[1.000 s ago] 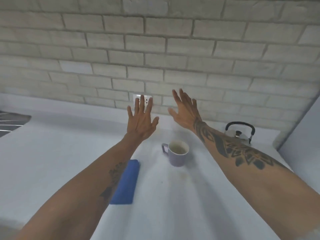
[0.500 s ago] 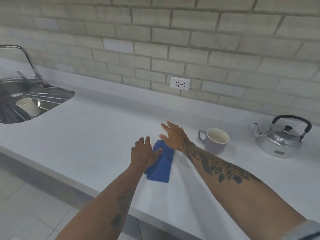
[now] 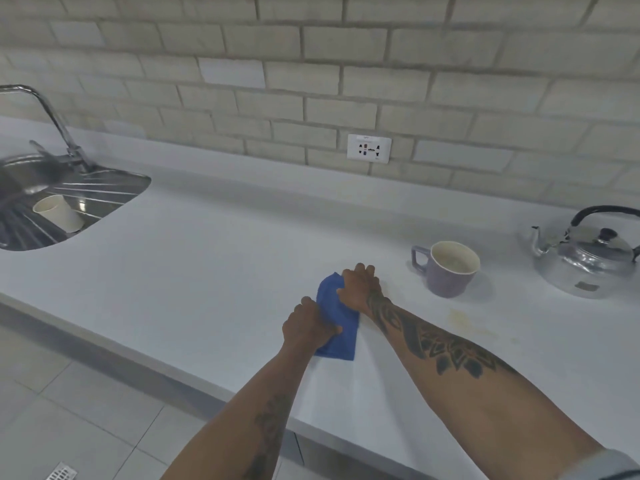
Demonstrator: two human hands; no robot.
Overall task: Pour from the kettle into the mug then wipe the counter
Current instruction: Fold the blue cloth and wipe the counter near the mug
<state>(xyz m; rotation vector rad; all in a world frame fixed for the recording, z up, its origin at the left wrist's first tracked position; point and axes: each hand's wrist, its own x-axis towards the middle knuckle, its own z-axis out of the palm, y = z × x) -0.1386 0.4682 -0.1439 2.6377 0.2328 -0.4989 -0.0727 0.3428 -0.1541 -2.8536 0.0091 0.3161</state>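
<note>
A folded blue cloth (image 3: 341, 336) lies on the white counter (image 3: 214, 271) near its front edge. My left hand (image 3: 310, 325) is closed on the cloth's near left side. My right hand (image 3: 358, 285) is curled on its far end. Right of the cloth stands a lilac mug (image 3: 448, 271), handle to the left, with pale liquid low inside. At the far right a shiny metal kettle (image 3: 588, 258) with a black handle sits upright, spout toward the mug. A faint yellowish stain (image 3: 464, 322) marks the counter in front of the mug.
A steel sink (image 3: 69, 199) with a tap (image 3: 52, 123) is set into the counter at the left, a paper cup (image 3: 59, 213) lying in it. A wall socket (image 3: 369, 148) sits on the brick backsplash. Tiled floor (image 3: 69, 410) shows below the counter edge.
Both hands came down from raised and spread in front of the wall onto the blue cloth and closed on it. The view swung left, bringing the sink into sight.
</note>
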